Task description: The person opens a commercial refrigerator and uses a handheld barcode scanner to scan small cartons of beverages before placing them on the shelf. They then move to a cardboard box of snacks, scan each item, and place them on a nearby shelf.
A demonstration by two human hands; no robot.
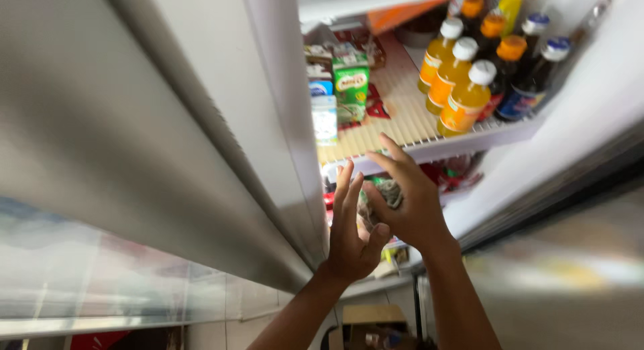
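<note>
Scene: an open drinks fridge is seen from a steep tilt, with both hands raised in front of its shelves.
Left hand: held open, fingers straight and spread, palm turned toward the other hand; nothing is gripped by it.
Right hand: fingers are curled loosely around a small mottled packet, thumb on the near side; whether it is firmly clamped cannot be told.
Hands together: they are close, almost touching at the thumbs, with the packet between them.
Packet position: it lies against the right palm, just beyond the left fingertips, below the shelf edge.
Packet axis: blurred and mostly covered, so its long axis and pointing cannot be told.
Wire shelf: it is set just above the hands.
Orange bottles: three white-capped bottles are lined up above and to the right of the right hand, standing upright on the shelf.
Dark bottles: ranged beside the orange ones, farther right.
Green carton: stood above the left hand, beside a pale carton.
Fridge door: it fills the space left of the left hand.
</note>
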